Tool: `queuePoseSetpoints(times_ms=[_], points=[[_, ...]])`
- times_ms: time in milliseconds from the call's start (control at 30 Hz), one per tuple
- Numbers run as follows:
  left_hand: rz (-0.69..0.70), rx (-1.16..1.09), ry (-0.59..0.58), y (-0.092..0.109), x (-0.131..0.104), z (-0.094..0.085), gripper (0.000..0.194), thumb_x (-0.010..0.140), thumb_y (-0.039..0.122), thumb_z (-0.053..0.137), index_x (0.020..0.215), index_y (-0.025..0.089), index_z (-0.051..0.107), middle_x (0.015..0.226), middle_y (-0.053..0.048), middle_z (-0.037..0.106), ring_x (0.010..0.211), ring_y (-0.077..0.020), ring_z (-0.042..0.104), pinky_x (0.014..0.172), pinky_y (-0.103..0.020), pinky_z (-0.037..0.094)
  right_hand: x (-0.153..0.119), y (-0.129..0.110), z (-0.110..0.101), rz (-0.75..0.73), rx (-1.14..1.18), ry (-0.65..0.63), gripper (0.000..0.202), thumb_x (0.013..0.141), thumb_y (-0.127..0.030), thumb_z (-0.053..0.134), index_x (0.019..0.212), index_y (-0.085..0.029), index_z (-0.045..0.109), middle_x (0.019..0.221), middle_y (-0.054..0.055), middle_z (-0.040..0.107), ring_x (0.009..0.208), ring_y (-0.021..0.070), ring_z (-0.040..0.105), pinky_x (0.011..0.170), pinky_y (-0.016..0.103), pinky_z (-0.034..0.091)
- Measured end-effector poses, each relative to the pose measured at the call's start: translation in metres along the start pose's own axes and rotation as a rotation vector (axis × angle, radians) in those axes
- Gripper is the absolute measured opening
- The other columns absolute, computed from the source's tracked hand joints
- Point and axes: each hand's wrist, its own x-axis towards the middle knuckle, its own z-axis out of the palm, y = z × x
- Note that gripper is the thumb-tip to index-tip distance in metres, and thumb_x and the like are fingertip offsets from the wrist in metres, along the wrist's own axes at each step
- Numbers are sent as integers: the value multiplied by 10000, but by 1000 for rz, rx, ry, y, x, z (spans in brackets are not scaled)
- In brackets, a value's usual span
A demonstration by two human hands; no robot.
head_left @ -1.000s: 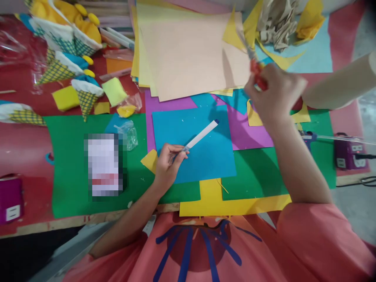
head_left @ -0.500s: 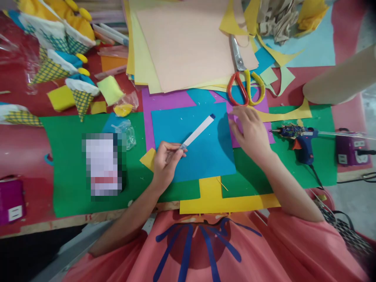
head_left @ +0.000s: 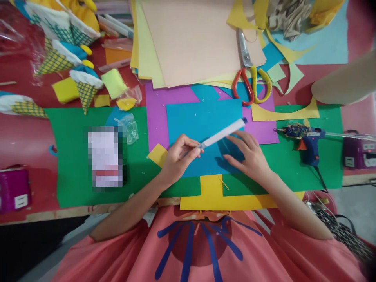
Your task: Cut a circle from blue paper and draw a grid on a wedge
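My left hand (head_left: 182, 156) is closed on the near end of a white marker (head_left: 225, 133) with a dark blue end. The marker slants up to the right over a blue paper sheet (head_left: 188, 121). To its right my right hand (head_left: 249, 154) has its fingers apart, just below the marker's far end, and holds nothing. The blue sheet lies on purple paper (head_left: 157, 129) and a large green sheet (head_left: 73, 156). A yellow paper strip (head_left: 211, 188) shows below the blue sheet.
Scissors (head_left: 246, 58) with red and yellow handles lie beyond the blue sheet. A glue gun (head_left: 311, 147) is at right. A pixelated object (head_left: 105, 156) lies left. Stacked paper (head_left: 199, 39), small fabric cones (head_left: 85, 88) and a pale roll (head_left: 340, 82) stand farther back.
My left hand has moved right with the marker, which now lies at a flatter slant. My right hand has come down from near the scissors to the blue sheet's right part.
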Motion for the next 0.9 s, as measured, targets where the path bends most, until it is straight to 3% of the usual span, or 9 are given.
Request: queuePoseSetpoints(times_ms=[67, 167, 233, 300, 400, 467, 600, 767, 900], points=[[44, 103, -137, 3, -3, -1, 134, 872, 318, 601, 832, 215, 526, 831, -36, 680, 739, -147, 669, 617, -253, 533, 5, -9, 4, 33, 325, -44, 541, 843, -556, 621, 1211, -159, 618, 1084, 142, 695, 967, 253, 663, 794, 389, 556], [126, 312, -252, 7, -1, -2, 68, 893, 277, 559, 872, 222, 524, 830, -25, 671, 787, -155, 666, 665, -255, 518, 19, -21, 11, 199, 840, -124, 462, 873, -579, 565, 1063, -168, 656, 678, 6, 607, 566, 111, 548, 486, 232, 437], [157, 455, -249, 9, 3, -3, 67, 904, 276, 532, 943, 226, 509, 850, -23, 666, 786, -161, 659, 652, -254, 501, 32, -26, 16, 275, 1060, -144, 352, 903, -512, 560, 934, -174, 650, 565, -41, 510, 484, 77, 466, 429, 205, 359], [204, 651, -221, 7, 9, -4, 114, 918, 289, 501, 1011, 222, 500, 880, -37, 660, 801, -183, 649, 658, -277, 484, 44, -29, 23, 265, 1181, -154, 282, 883, -461, 614, 904, -181, 638, 604, -38, 531, 521, 73, 498, 463, 201, 394], [316, 906, -197, 1, 16, -7, 128, 957, 285, 410, 999, 212, 506, 868, -53, 633, 804, -210, 628, 669, -306, 451, 55, -28, 31, 242, 1235, -142, 240, 853, -423, 660, 894, -189, 635, 712, -23, 567, 577, 68, 533, 520, 201, 449], [344, 958, -203, -5, 18, -9, 157, 978, 282, 356, 971, 212, 497, 892, -57, 616, 779, -201, 615, 622, -290, 422, 57, -25, 35, 240, 1228, -147, 248, 848, -430, 662, 901, -189, 635, 745, -19, 572, 589, 67, 538, 532, 201, 466], [350, 947, -248, -13, 19, -11, 164, 986, 301, 354, 967, 216, 493, 863, -45, 600, 700, -183, 588, 553, -274, 367, 53, -19, 38, 227, 1208, -183, 276, 850, -441, 655, 935, -183, 611, 768, -11, 591, 615, 71, 558, 552, 201, 485], [485, 917, -219, -15, 18, -12, 220, 1002, 316, 344, 1027, 202, 531, 836, -64, 629, 765, -225, 608, 666, -323, 426, 51, -19, 40, 247, 1219, -196, 297, 869, -426, 645, 992, -195, 505, 715, -34, 619, 596, 62, 580, 550, 180, 481], [444, 872, -218, -16, 16, -10, 320, 1015, 385, 305, 1043, 197, 563, 906, -93, 651, 840, -232, 622, 700, -325, 457, 53, -19, 39, 264, 1214, -169, 324, 814, -443, 704, 916, -192, 527, 733, -32, 609, 597, 64, 596, 543, 184, 500]])
